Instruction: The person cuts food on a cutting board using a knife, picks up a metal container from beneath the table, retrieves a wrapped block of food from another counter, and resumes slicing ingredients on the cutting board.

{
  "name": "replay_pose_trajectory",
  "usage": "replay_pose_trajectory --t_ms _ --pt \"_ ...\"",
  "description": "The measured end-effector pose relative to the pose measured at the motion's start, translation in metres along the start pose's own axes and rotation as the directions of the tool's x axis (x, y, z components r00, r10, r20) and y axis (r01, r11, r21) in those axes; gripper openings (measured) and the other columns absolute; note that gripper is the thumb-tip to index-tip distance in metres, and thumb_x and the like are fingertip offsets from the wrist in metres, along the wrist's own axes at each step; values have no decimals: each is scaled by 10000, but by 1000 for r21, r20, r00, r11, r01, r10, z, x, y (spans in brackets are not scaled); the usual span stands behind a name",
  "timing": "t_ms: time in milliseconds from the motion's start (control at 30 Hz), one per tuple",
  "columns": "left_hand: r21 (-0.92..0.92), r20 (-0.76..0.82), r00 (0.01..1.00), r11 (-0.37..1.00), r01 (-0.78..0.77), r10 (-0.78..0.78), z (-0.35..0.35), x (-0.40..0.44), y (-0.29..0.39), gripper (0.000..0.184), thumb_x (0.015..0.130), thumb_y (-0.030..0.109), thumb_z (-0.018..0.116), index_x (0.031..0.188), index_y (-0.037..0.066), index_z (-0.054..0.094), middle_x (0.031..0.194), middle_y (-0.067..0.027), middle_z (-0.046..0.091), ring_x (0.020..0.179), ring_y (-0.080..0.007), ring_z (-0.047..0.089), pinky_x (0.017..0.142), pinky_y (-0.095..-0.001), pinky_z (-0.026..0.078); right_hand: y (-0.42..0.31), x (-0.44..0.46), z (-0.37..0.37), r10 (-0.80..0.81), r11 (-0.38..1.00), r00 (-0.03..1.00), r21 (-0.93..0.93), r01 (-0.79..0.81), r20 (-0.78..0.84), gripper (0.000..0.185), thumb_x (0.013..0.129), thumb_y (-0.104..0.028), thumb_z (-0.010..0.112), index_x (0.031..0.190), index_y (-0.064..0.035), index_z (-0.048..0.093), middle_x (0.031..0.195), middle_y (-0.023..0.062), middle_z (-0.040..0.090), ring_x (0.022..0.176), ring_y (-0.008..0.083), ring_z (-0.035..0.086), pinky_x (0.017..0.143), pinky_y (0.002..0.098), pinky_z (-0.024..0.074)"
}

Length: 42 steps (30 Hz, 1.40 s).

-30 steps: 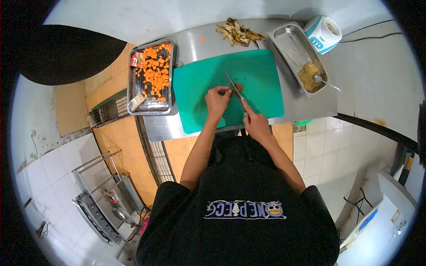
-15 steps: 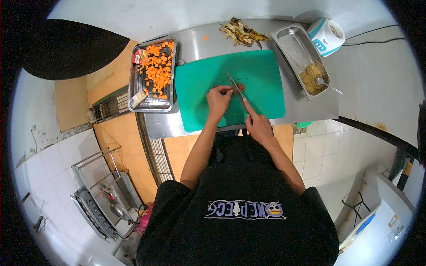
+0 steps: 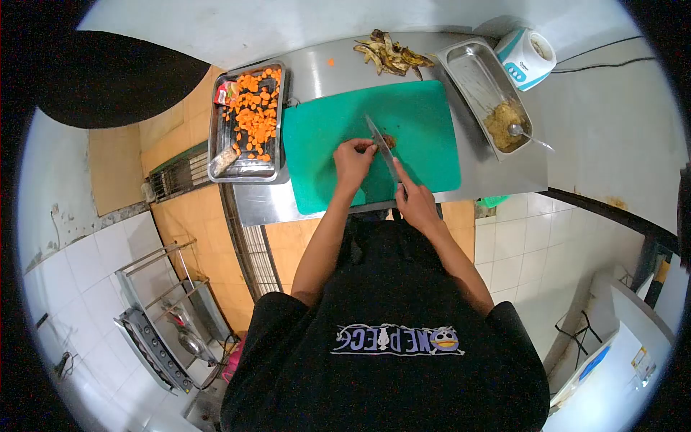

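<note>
Board [image 3: 425,108], green, open beyond my hands; near edge under my right hand [image 3: 415,201]. Left hand [image 3: 353,164]: fingertips bunched, I cannot tell on what. Right clamped round knife [image 3: 384,150]. Brown food [image 3: 390,140] just across blade from left fingertips.

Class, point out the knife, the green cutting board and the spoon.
Knife [image 3: 381,146]: head view, on the blade.
Green cutting board [image 3: 425,129]: head view, on its bare surface.
Spoon [image 3: 515,130]: head view, on the bowl.
</note>
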<state>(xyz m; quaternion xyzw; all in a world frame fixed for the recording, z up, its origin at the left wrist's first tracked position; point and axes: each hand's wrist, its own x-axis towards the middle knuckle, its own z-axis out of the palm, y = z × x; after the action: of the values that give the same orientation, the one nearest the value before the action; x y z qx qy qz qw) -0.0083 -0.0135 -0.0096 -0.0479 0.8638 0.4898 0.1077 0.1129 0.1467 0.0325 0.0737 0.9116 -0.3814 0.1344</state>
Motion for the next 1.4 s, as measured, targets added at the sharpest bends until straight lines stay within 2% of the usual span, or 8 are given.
replay_pose_trajectory --t_ms 133,433,667,767,933,1000,1233,1400 --pt "-31 20 999 999 29 -28 -1 -2 6 205 862 147 782 996 -8 775 833 -122 772 647 -170 724 637 -313 579 9 7 9 -55 993 997 -112 48 -62 715 954 -191 562 1603 -318 290 711 272 654 665 460 656 685 616 530" --pt "-57 48 997 996 71 -68 -1 -1 1 202 872 144 785 990 -19 769 842 -105 771 676 -156 723 615 -298 575 4 7 -4 -34 997 999 61 36 -22 701 957 -171 547 1600 -309 303 710 247 659 653 485 639 692 603 535" --pt "-103 9 999 994 34 -33 0 -2 3 170 843 121 781 946 -14 775 797 -124 762 640 -182 729 621 -314 569 11 11 8 -65 995 998 69 66 -24 709 958 -171 544 1602 -325 291 699 243 655 653 475 641 680 604 534" --pt "-89 49 997 994 65 -61 -2 0 6 185 854 127 782 973 -14 774 822 -121 768 663 -173 732 620 -304 573 6 15 4 -28 997 1000 -79 27 -12 720 959 -176 546 1606 -335 275 698 246 651 652 481 636 681 608 531" --pt "-56 63 995 995 79 -75 -2 5 -1 207 862 144 784 996 -13 776 842 -115 775 684 -159 733 621 -297 578 7 12 8 -68 996 997 63 71 -45 722 959 -187 549 1608 -335 270 685 251 645 639 480 631 682 617 524" --pt "-89 76 997 996 -4 11 -3 4 -3 216 856 153 790 1001 -7 779 849 -112 778 674 -154 732 624 -301 581 7 10 11 -65 996 997 63 67 -40 721 958 -185 549 1607 -334 272 683 249 645 640 480 632 685 618 527" --pt "-33 59 995 996 78 -76 -4 1 7 246 850 183 797 1018 3 782 840 -114 778 653 -152 729 623 -297 576 3 9 12 -54 999 997 -5 54 -49 722 964 -182 549 1610 -325 261 678 245 649 654 473 646 695 617 543" --pt "31 -17 996 996 -87 87 -1 7 -2 194 811 162 807 917 4 773 810 -115 769 653 -184 734 653 -326 577 2 11 16 -67 994 995 -93 60 -67 707 974 -157 548 1613 -287 275 638 221 613 599 444 613 638 566 512"
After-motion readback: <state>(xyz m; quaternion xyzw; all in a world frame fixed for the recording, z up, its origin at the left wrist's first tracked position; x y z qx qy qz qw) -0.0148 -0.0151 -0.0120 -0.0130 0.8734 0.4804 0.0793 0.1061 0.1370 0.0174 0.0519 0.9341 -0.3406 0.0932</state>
